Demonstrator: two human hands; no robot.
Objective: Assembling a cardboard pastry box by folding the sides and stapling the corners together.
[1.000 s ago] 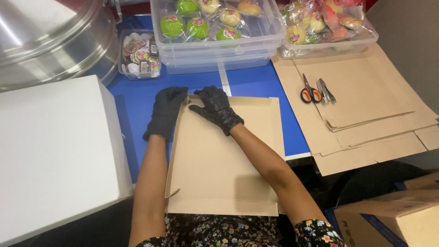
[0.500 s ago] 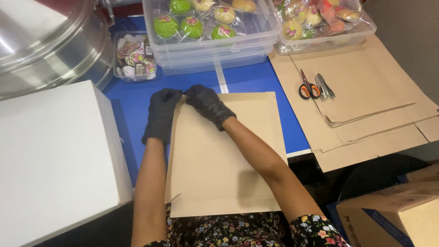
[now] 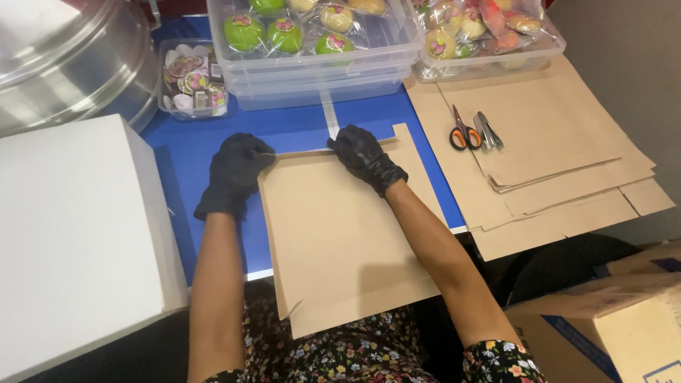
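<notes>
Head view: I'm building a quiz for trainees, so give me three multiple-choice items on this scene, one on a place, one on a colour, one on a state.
1. Where do the scissors lie?
A. on the stacked cardboard sheets
B. in the clear tub
C. on the white box

2. What colour are the gloves on the left hand and right hand?
A. blue
B. black
C. white

3. How is the cardboard piece held?
A. rolled up
B. lifted clear of the table
C. flat, both hands pinching its far edge

Answers: 1 A, they rest on the brown stack at right. 2 B, both gloves are black. 3 C, it lies on the blue table.
</notes>
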